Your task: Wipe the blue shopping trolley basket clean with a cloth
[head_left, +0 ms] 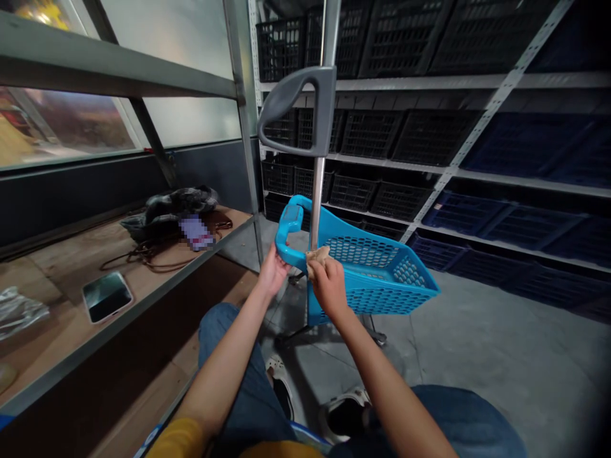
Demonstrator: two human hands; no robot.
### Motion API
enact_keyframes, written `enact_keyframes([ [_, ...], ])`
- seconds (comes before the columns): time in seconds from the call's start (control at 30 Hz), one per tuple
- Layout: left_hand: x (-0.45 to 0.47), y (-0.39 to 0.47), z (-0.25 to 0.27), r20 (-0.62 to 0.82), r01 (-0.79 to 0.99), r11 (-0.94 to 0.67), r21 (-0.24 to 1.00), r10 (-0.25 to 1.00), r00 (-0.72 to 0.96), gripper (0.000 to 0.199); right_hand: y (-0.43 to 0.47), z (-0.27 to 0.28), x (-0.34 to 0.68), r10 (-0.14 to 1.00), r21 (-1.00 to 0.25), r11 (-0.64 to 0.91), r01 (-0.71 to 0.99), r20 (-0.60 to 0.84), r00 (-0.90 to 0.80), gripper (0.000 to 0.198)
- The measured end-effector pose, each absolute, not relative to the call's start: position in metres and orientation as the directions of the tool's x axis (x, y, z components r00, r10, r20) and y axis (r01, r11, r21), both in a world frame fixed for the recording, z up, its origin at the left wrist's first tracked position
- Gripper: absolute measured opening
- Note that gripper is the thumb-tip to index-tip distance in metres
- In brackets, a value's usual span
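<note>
In the lower part of the frame, two denim-clad knees [217, 327] flank a pair of shoes [282, 385]. Just above, at the centre, the left grip [274, 272] looks curled round the lower end of a blue cart handle [290, 230], its fingers partly hidden. The right grip [330, 283] is clenched on a beige cloth [316, 256], pressed against the handle's lower bar where a silver pole [317, 191] stands.

This looks like wiping in mid-course, with the cloth working one spot. The blue perforated basket [334, 224], right of centre, and the grey loop handle [326, 114], upper centre, are both clear of the cloth. Whether either has been cleaned cannot be told: no dirt or wet trace shows. What seems left is at least finishing this bar and letting go of the cloth.

At left, a wooden shelf [52, 280] carries a smartphone [107, 297] and a dark, patterned cloth bundle [179, 203]. Farthest off, black crates [353, 191] and dark blue crates [468, 217] line the racking [518, 67] at upper right.
</note>
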State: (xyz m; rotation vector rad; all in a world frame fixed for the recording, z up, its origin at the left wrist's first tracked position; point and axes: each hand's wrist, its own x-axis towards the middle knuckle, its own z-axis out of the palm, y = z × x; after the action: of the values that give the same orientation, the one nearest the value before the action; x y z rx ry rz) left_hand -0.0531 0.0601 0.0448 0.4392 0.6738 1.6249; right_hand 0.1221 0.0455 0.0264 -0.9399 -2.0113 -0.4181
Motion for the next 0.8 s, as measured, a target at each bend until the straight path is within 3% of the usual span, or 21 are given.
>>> enact_keyframes([
  [0.17, -0.065, 0.058, 0.052, -0.153, -0.675, 0.074, 0.734, 0.986, -0.059, 0.034, 0.045, 0.056, 0.079, 0.436, 0.080, 0.715, 0.694, 0.725, -0.533, 0.034],
  [0.37, -0.088, 0.062, 0.067, -0.205, -0.593, 0.213, 0.777, 0.975, 0.082, 0.034, 0.040, 0.031, 0.109, 0.385, 0.101, 0.722, 0.684, 0.763, -0.519, 0.029],
  [0.47, -0.100, 0.079, 0.087, -0.176, -0.458, 0.167, 0.873, 0.984, 0.024, 0.034, 0.041, 0.022, 0.126, 0.353, 0.118, 0.716, 0.689, 0.790, -0.502, 0.028],
  [0.53, -0.106, 0.092, 0.100, -0.130, -0.362, 0.106, 0.926, 0.991, -0.042, 0.045, 0.043, 0.031, 0.120, 0.317, 0.138, 0.742, 0.655, 0.789, -0.526, 0.029],
  [0.63, -0.111, 0.105, 0.113, -0.177, -0.203, 0.157, 0.966, 0.981, -0.082, 0.049, 0.048, 0.057, 0.091, 0.273, 0.183, 0.786, 0.591, 0.755, -0.596, 0.031],
  [0.8, -0.118, 0.104, 0.112, -0.201, -0.231, 0.194, 0.953, 0.980, -0.006, 0.050, 0.050, 0.065, 0.078, 0.278, 0.202, 0.774, 0.600, 0.743, -0.609, 0.029],
])
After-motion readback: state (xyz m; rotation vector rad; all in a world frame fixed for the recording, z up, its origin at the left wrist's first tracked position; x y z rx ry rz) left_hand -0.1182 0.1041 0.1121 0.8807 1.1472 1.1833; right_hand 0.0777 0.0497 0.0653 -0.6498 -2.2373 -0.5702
